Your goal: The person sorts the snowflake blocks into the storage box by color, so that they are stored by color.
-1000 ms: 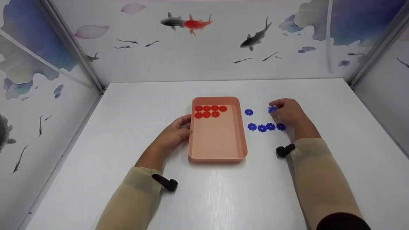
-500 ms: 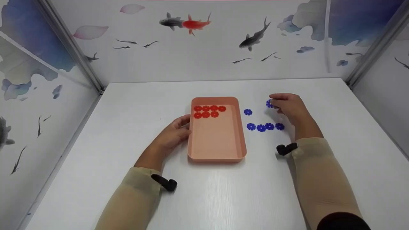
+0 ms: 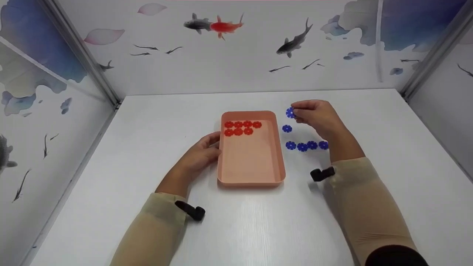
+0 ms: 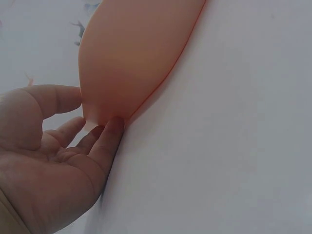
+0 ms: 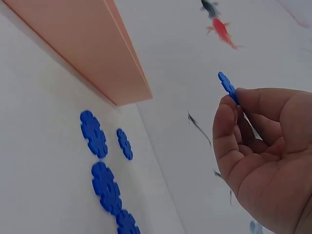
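In the head view, a salmon-pink tray (image 3: 251, 162) stands on the table, with two rows of red snowflake building discs (image 3: 238, 131) at its far end. My left hand (image 3: 199, 155) rests its fingertips against the tray's outer left wall; the left wrist view shows thumb and fingers (image 4: 114, 124) touching that wall from outside. Beyond the tray's right far corner, my right hand (image 3: 319, 118) pinches a blue snowflake building disc (image 3: 290, 112) between thumb and fingers, raised off the table. Below it lies a single blue disc (image 3: 287, 128).
A row of several blue discs (image 3: 302, 147) lies on the white table (image 3: 236, 225) to the tray's right, partly covered by my right wrist. Patterned panels (image 3: 236, 66) enclose the table at the back and both sides.
My right hand has lifted the blue disc and carried it left and away from me, to beyond the single disc. My left hand and the tray have stayed in place.
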A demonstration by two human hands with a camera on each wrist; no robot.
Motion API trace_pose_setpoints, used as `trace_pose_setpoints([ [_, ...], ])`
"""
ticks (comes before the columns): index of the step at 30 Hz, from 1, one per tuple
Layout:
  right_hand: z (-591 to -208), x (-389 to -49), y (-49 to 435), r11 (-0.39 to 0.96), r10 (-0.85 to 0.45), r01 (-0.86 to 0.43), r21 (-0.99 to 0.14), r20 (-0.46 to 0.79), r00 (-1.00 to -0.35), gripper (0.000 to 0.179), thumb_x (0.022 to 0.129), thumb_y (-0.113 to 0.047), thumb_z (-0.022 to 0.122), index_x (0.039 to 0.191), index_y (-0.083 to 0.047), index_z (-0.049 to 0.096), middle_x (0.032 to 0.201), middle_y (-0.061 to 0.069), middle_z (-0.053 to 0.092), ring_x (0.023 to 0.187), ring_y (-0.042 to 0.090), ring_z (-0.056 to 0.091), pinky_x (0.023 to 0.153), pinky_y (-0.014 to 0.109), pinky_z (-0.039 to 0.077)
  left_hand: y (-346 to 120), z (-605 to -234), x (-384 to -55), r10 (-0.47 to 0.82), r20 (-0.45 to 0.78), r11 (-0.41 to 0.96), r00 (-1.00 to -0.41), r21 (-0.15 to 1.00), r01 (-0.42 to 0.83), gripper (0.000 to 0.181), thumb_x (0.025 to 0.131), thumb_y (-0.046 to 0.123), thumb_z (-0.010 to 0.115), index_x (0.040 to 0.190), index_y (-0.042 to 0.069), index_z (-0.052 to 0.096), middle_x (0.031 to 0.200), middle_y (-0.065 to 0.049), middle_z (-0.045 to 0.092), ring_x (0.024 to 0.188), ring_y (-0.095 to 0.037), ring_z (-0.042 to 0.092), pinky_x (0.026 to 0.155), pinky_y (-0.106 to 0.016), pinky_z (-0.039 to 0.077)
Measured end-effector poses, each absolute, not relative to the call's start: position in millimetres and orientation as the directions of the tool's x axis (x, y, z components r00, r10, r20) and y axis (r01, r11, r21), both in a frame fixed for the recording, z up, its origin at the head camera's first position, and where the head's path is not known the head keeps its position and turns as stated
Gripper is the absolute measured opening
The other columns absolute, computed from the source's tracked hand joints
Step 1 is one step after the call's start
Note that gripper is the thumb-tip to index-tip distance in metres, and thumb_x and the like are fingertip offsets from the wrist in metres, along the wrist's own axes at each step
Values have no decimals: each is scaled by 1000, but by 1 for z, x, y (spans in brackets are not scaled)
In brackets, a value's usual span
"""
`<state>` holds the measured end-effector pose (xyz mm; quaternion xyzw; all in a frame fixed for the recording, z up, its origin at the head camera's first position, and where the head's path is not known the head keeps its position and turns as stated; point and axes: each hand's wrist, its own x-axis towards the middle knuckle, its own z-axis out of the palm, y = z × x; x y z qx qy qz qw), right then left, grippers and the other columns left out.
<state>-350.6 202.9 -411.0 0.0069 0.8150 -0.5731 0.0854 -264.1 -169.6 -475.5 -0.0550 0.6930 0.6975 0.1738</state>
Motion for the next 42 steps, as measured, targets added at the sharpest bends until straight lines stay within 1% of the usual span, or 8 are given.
trace_pose_setpoints([
  [5, -401, -339, 172, 351, -164, 46, -935, -110, -980, 27, 107, -23, 66, 132, -16, 75, 131, 6, 72, 117, 24, 72, 100, 25, 61, -169, -477, -265, 165, -323, 14, -932, 945, -325, 71, 96, 11, 75, 160, 29, 48, 164, 6, 49, 148, -14, 54, 122, -37, 49],
  [12, -391, -330, 126, 238, -282, -27, -971, -42, -959, 27, 106, -14, 66, 130, -8, 76, 125, 10, 76, 103, 19, 74, 91, 24, 63, -171, -477, -265, 183, -301, 3, -936, 952, -305, 72, 97, 11, 75, 161, 25, 46, 165, 3, 48, 147, -16, 55, 122, -38, 49],
  [19, -389, -345, 79, 243, -345, 35, -969, -120, -931, 20, 106, -23, 68, 123, -20, 78, 127, 5, 74, 118, 26, 73, 104, 35, 62, -172, -476, -265, 170, -314, 11, -934, 948, -317, 72, 96, 12, 76, 161, 27, 47, 165, 4, 49, 147, -15, 55, 120, -37, 51],
  [23, -398, -356, 59, 203, -356, 106, -973, -175, -918, 19, 106, -24, 68, 121, -21, 78, 128, 5, 73, 125, 30, 71, 111, 41, 59, -171, -475, -265, 174, -319, 28, -932, 947, -319, 73, 96, 13, 76, 161, 29, 47, 165, 6, 49, 148, -15, 55, 120, -37, 51],
  [26, -407, -364, 48, 198, -342, 137, -971, -200, -918, 19, 106, -24, 67, 121, -21, 78, 129, 7, 72, 131, 37, 66, 116, 47, 55, -171, -476, -265, 179, -313, 40, -933, 950, -311, 73, 96, 14, 77, 161, 28, 47, 164, 5, 50, 148, -16, 54, 121, -38, 50],
  [29, -417, -369, 39, 251, -298, 146, -957, -220, -929, 19, 105, -27, 68, 122, -24, 77, 129, 5, 71, 134, 36, 64, 117, 48, 54, -172, -476, -264, 179, -309, 44, -934, 951, -306, 72, 95, 15, 77, 160, 28, 47, 164, 5, 50, 149, -16, 53, 122, -38, 49],
  [35, -437, -371, 29, 347, -240, 149, -926, -241, -940, 19, 103, -31, 69, 120, -31, 77, 129, -2, 70, 127, 24, 63, 111, 42, 57, -172, -477, -265, 219, -277, 6, -935, 959, -283, 73, 97, 12, 75, 163, 21, 44, 165, 1, 50, 148, -16, 54, 123, -38, 48],
  [42, -452, -369, 30, 423, -379, 13, -906, -190, -905, 13, 102, -25, 72, 115, -24, 77, 116, 4, 75, 103, 25, 69, 89, 38, 64, -175, -477, -266, 251, -255, -24, -934, 963, -270, 68, 99, 6, 68, 161, 19, 43, 167, -4, 48, 149, -18, 54, 123, -40, 47],
])
